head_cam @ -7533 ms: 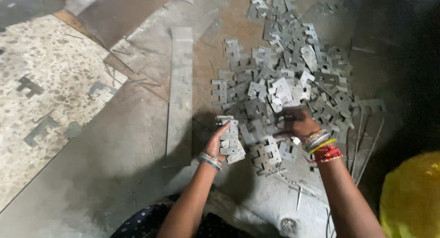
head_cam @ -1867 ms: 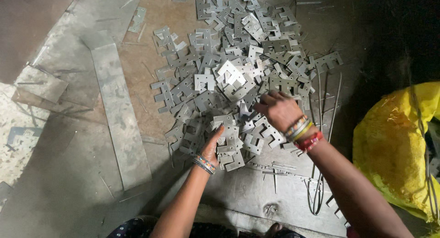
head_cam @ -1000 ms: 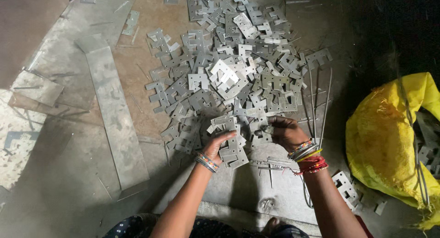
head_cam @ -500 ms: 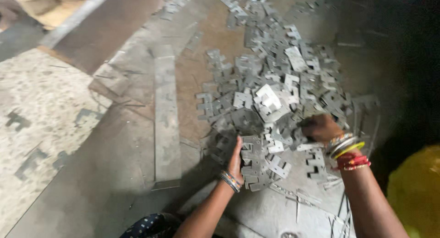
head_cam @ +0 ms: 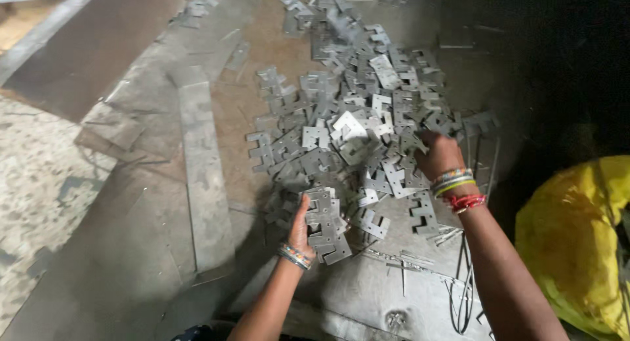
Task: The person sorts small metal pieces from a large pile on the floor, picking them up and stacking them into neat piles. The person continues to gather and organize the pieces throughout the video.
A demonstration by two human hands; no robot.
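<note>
Compared with half a second back, the right hand (head_cam: 438,156) has been pushed a bit further into the pile (head_cam: 357,111), and the stack (head_cam: 325,224) has been kept in the same near-centre spot by the left hand (head_cam: 302,226). The stack is gripped in the left hand, fingers curled round its left edge, thumb side hidden, so how tight it's clamped can't really be told. The right hand is closed over plates at the right edge of the pile; whether one is actually pinched can't be made out, it's a bit blurred. These plates look like thin stamped steel with notched edges, so they'd probably be stiff, light singly but weighty once stacked, and likely sharp along the cut-outs. Best taken by the flat faces or the long straight edges, not the notches. A loose stack like that would probably slide apart if tilted. Both forearms are stretched forward from the near edge, left wrist cocked up, right wrist bent down with bangles (head_cam: 453,183) on it. A yellow sack (head_cam: 577,242) is parked at the right, a long strip (head_cam: 200,177) on the left.
</note>
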